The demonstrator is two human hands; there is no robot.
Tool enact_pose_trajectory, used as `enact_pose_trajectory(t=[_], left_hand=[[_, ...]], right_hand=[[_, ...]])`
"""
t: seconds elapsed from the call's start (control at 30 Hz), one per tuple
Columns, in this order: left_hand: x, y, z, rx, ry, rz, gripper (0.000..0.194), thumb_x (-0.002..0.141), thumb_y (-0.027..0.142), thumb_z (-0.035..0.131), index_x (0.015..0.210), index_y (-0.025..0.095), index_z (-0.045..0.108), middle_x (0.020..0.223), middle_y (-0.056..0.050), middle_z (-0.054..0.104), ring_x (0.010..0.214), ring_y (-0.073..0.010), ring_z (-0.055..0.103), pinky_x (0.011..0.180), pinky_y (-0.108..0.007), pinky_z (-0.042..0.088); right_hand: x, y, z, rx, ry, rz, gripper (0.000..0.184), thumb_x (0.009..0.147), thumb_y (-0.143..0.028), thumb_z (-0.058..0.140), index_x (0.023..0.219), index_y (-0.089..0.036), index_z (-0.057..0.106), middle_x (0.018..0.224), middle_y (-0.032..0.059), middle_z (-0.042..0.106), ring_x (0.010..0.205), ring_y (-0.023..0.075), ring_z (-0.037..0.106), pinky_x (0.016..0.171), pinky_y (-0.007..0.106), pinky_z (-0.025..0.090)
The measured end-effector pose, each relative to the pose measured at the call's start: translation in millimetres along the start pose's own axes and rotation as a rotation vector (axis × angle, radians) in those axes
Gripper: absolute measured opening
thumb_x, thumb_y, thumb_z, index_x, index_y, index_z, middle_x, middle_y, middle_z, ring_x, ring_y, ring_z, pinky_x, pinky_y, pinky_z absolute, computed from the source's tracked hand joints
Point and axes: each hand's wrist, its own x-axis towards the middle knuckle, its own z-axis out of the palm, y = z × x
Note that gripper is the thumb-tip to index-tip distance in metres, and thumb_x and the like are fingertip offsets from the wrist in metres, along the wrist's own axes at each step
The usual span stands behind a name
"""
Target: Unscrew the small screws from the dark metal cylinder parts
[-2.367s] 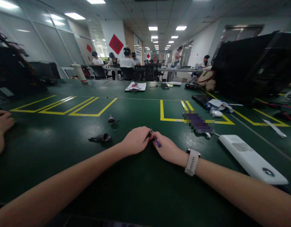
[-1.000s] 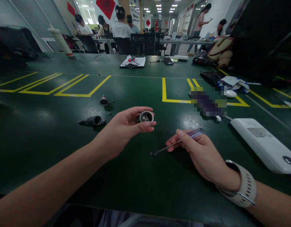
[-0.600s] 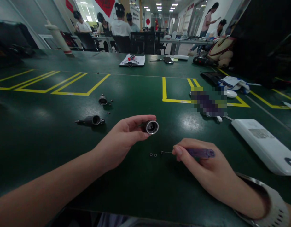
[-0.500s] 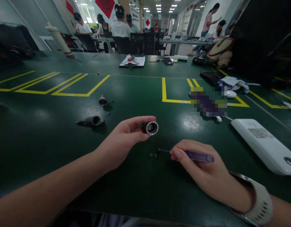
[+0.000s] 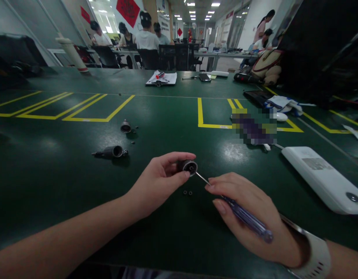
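My left hand (image 5: 164, 182) pinches a dark metal cylindrical housing (image 5: 183, 166), its round open end tilted toward me and to the right. Small parts show inside the opening, too small to name. In my right hand (image 5: 245, 213) is a screwdriver with a clear purple handle (image 5: 248, 219); its thin shaft slants up and left, and the tip meets the housing's rim or opening. Two small metal rings or nuts (image 5: 187, 193) lie on the table below the housing. Further left rest a dark gear-headed metal part with a shaft (image 5: 111, 152) and a cone-shaped metal cap (image 5: 125, 126).
A white power bank (image 5: 321, 178) with a cable lies at the right, near a blurred-out object (image 5: 251, 126). Tiny parts (image 5: 133, 142) sit near the cap. Yellow tape marks the green table (image 5: 155, 116). A clipboard (image 5: 161, 78) and a phone (image 5: 204, 77) lie farther back.
The screwdriver tip has risen from beside the small rings to the housing's opening, with its handle tilting down. The small ring at its tip has left the table. My left hand has lowered slightly.
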Motion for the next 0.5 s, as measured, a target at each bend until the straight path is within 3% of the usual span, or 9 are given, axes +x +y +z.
enact_pose_trajectory(t=[0.23,0.5], left_hand=[[0.4,-0.6,3.2,0.037,0.062,0.043,0.024,0.067,0.018,0.062,0.091,0.016,0.064,0.095,-0.005,0.069,0.087,-0.0191,0.065,0.079,-0.034,0.052],[1.5,0.8,3.8,0.01,0.091,0.014,0.023,0.066,0.018,0.06,0.088,0.015,0.066,0.087,-0.005,0.07,0.081,-0.0187,0.066,0.076,-0.034,0.052]], right_hand=[[2.9,-3.7,1.5,-0.063,-0.054,-0.057,0.034,0.081,-0.011,0.052,0.112,-0.025,0.051,0.099,0.0075,0.066,0.09,0.0206,0.063,0.075,0.033,0.054],[2.3,-6.9,3.1,-0.135,-0.025,-0.14,0.028,0.081,-0.01,0.052,0.107,-0.02,0.053,0.096,0.0095,0.067,0.091,0.0203,0.063,0.078,0.032,0.054]])
